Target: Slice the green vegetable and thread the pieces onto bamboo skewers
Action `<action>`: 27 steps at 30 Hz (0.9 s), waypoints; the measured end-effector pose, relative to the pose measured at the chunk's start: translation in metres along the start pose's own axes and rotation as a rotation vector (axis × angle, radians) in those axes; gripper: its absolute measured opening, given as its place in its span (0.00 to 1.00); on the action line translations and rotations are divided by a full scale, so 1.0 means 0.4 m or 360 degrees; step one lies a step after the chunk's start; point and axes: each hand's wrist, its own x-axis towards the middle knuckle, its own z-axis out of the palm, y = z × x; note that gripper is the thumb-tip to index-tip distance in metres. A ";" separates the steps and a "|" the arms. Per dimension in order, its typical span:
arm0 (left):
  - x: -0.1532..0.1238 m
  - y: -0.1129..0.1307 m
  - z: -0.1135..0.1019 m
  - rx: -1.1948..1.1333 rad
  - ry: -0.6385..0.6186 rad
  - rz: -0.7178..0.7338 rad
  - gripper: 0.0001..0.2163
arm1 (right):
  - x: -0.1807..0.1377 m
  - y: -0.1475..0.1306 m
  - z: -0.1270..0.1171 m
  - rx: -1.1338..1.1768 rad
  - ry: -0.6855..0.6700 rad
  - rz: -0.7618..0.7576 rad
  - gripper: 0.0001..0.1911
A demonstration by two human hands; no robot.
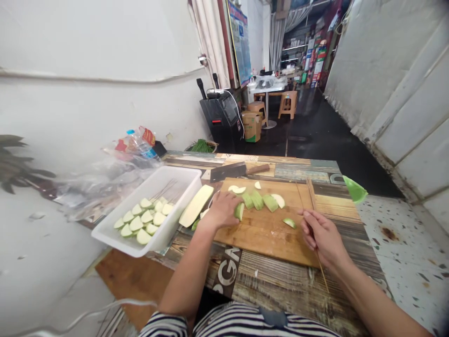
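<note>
Two hands at work: left hand (221, 210) fingers curl closed on a green slice (239, 211) on the cutting board (266, 236), and right hand (323, 238) fingers pinch a bamboo skewer (323, 276) over the board's right end. More slices (260, 200) lie just past the left hand. White tray (182, 174) of cut pieces sits left, cleaver (232, 171) behind.

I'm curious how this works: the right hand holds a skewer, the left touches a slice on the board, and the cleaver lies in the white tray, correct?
Not the cleaver: the head view shows it on the table behind the board, outside the white tray. The right hand holds a skewer; the left hand touches a slice.
</note>
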 end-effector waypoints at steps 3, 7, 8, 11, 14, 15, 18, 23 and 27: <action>0.002 0.014 0.004 -0.0039 0.0013 0.0008 0.24 | 0.000 0.002 0.000 -0.0013 -0.0007 0.0013 0.16; 0.003 0.032 0.005 -0.0084 0.0033 0.0018 0.22 | 0.000 0.002 0.002 -0.0015 -0.0013 0.0020 0.16; 0.002 0.034 0.005 -0.0088 0.0043 0.0018 0.21 | 0.000 0.002 0.002 -0.0014 -0.0015 0.0016 0.16; -0.001 0.037 0.006 -0.0104 0.0072 0.0050 0.18 | 0.000 0.003 0.001 -0.0018 -0.0037 -0.0001 0.15; -0.007 0.036 0.012 -0.0121 0.0113 0.0057 0.19 | 0.001 0.004 0.000 -0.0026 -0.0056 -0.0007 0.15; -0.009 0.036 0.015 -0.0125 0.0130 0.0050 0.20 | 0.001 0.004 0.000 -0.0027 -0.0057 -0.0006 0.15; -0.015 0.037 0.024 -0.0130 0.0144 0.0028 0.22 | 0.001 0.004 0.001 -0.0032 -0.0055 -0.0001 0.15; -0.011 0.041 0.031 -0.0093 0.0171 0.0004 0.24 | -0.002 0.003 0.003 -0.0066 -0.0054 0.0030 0.16; -0.007 0.043 0.029 -0.0053 0.0232 0.0055 0.23 | -0.004 0.004 0.003 -0.0080 -0.0084 0.0032 0.16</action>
